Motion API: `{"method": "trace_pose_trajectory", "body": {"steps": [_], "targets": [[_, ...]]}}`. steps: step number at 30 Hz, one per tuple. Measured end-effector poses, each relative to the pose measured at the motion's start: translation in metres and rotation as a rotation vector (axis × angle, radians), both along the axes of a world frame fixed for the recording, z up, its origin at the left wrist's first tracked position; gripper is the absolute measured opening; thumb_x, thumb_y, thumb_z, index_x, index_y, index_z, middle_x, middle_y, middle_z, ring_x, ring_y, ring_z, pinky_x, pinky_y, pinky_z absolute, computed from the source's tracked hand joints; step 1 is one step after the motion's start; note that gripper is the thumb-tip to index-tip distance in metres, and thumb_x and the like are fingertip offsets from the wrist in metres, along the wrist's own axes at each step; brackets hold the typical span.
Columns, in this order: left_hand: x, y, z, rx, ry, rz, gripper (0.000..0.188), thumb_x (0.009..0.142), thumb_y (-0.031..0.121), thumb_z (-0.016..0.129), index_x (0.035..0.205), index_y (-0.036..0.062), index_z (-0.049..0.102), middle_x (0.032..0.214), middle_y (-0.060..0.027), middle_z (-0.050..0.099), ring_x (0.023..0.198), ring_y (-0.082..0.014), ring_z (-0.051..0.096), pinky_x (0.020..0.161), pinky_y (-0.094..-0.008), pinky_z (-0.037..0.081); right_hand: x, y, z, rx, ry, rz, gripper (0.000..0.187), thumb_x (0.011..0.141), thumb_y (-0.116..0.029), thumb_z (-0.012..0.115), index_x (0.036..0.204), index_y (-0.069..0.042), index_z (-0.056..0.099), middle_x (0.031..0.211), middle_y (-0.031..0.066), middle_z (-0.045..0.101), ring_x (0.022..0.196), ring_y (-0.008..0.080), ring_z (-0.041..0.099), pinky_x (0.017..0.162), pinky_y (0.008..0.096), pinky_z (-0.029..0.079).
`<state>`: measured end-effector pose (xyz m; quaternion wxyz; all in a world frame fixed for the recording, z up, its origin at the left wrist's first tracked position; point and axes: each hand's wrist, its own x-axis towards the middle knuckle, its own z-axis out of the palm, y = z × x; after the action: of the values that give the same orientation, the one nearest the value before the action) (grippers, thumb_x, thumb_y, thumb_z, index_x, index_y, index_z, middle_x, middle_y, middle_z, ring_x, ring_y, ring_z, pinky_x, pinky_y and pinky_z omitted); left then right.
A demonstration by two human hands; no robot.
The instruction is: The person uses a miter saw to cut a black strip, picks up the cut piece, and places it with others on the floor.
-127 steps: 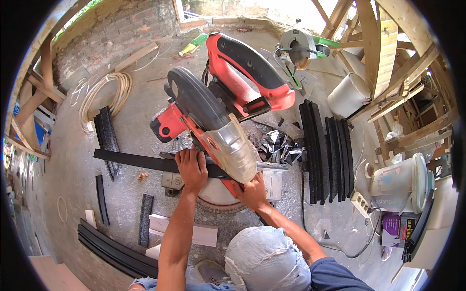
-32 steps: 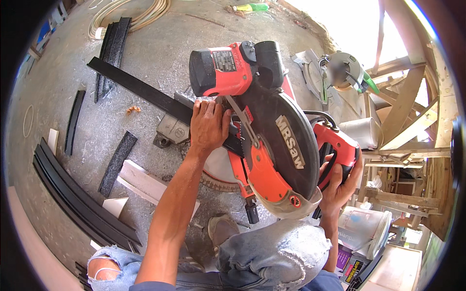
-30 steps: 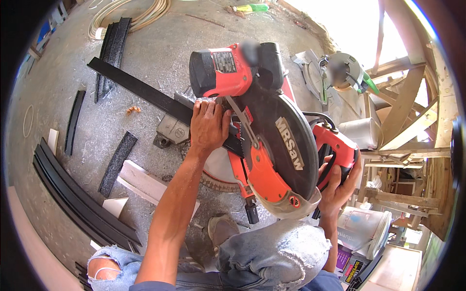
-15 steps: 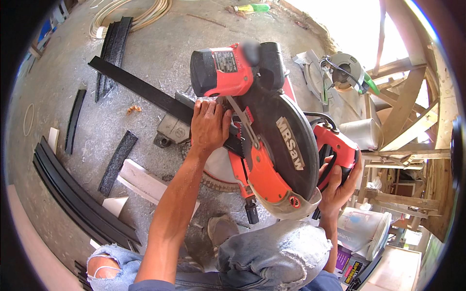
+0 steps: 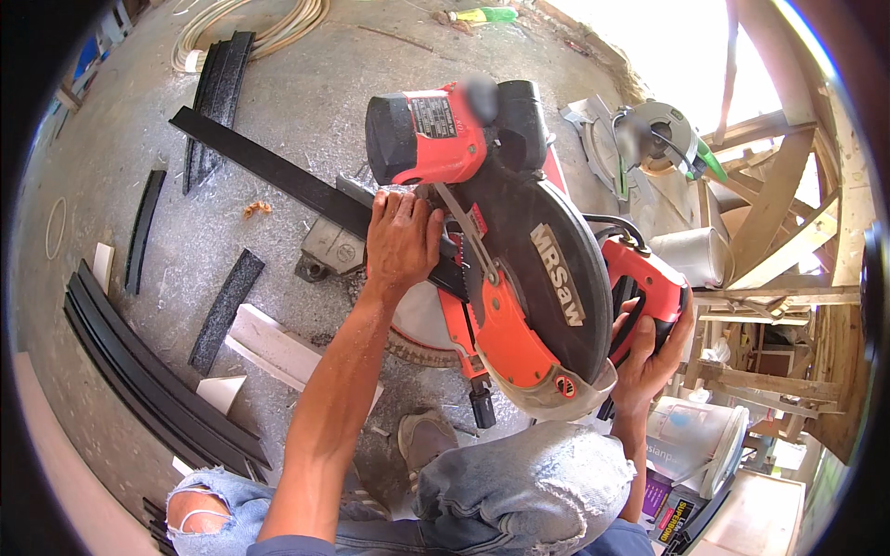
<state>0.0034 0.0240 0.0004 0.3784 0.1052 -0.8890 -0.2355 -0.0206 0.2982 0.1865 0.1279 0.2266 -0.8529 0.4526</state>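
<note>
A red and black miter saw (image 5: 519, 269) stands on the floor in front of me, its guard over the blade. Across its base lies a long black moulding strip (image 5: 278, 176), reaching out to the far left. My left hand (image 5: 400, 239) is closed over this strip against the saw's fence, just left of the blade guard. My right hand (image 5: 652, 357) wraps round the saw's red handle (image 5: 649, 278) on the right. The strip's end under the saw head is hidden.
Black offcuts (image 5: 225, 310) and long black mouldings (image 5: 139, 371) lie on the dusty floor at left, with a pale strip (image 5: 278, 347) nearer me. A coiled hose (image 5: 269, 37) is at the back. Another saw (image 5: 649, 139), a white bucket (image 5: 691, 440) and timber (image 5: 788, 204) are at right.
</note>
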Motion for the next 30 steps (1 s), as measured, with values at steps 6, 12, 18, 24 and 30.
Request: {"method": "trace_pose_trajectory", "body": {"steps": [6, 12, 18, 24, 30], "targets": [[0.0, 0.0, 0.001, -0.015, 0.001, 0.012, 0.026, 0.095, 0.018, 0.05, 0.103, -0.0051, 0.06, 0.094, -0.0193, 0.059, 0.094, -0.0372, 0.054, 0.096, -0.049, 0.035, -0.001, -0.003, 0.003, -0.013, 0.006, 0.011, 0.054, 0.101, -0.015, 0.048, 0.149, 0.001, 0.031, 0.09, 0.0115, 0.066, 0.067, 0.0116, 0.063, 0.059, 0.0264, 0.052], [0.002, -0.001, 0.002, 0.01, -0.014, 0.0, 0.026, 0.096, 0.018, 0.05, 0.104, -0.0049, 0.06, 0.095, -0.0194, 0.059, 0.094, -0.0379, 0.055, 0.097, -0.0494, 0.035, 0.002, 0.0, -0.001, 0.028, 0.016, -0.027, 0.054, 0.1, -0.014, 0.048, 0.149, 0.002, 0.032, 0.09, 0.0116, 0.066, 0.067, 0.0119, 0.064, 0.06, 0.027, 0.052], [0.001, 0.001, 0.002, 0.0, -0.003, 0.002, 0.025, 0.095, 0.017, 0.05, 0.103, -0.0043, 0.06, 0.096, -0.0195, 0.059, 0.093, -0.0382, 0.054, 0.097, -0.0496, 0.034, 0.004, -0.002, 0.0, -0.011, 0.0, -0.033, 0.053, 0.099, -0.01, 0.047, 0.148, 0.002, 0.032, 0.089, 0.0116, 0.067, 0.067, 0.0121, 0.064, 0.061, 0.0273, 0.053], [0.002, -0.002, 0.001, 0.011, -0.004, -0.013, 0.025, 0.095, 0.019, 0.05, 0.103, -0.0032, 0.06, 0.096, -0.0191, 0.06, 0.094, -0.0381, 0.055, 0.097, -0.05, 0.034, 0.002, 0.001, -0.002, 0.014, 0.024, -0.022, 0.053, 0.099, -0.009, 0.048, 0.148, 0.003, 0.033, 0.089, 0.0116, 0.067, 0.067, 0.0124, 0.064, 0.061, 0.0276, 0.053], [0.003, -0.01, 0.002, 0.049, -0.011, -0.07, 0.026, 0.095, 0.02, 0.051, 0.099, -0.0034, 0.062, 0.092, -0.0183, 0.061, 0.093, -0.0373, 0.056, 0.094, -0.0487, 0.037, 0.002, 0.003, -0.003, 0.026, 0.011, -0.024, 0.052, 0.101, -0.015, 0.048, 0.148, 0.003, 0.032, 0.088, 0.0106, 0.067, 0.068, 0.0126, 0.065, 0.061, 0.028, 0.053]]}}
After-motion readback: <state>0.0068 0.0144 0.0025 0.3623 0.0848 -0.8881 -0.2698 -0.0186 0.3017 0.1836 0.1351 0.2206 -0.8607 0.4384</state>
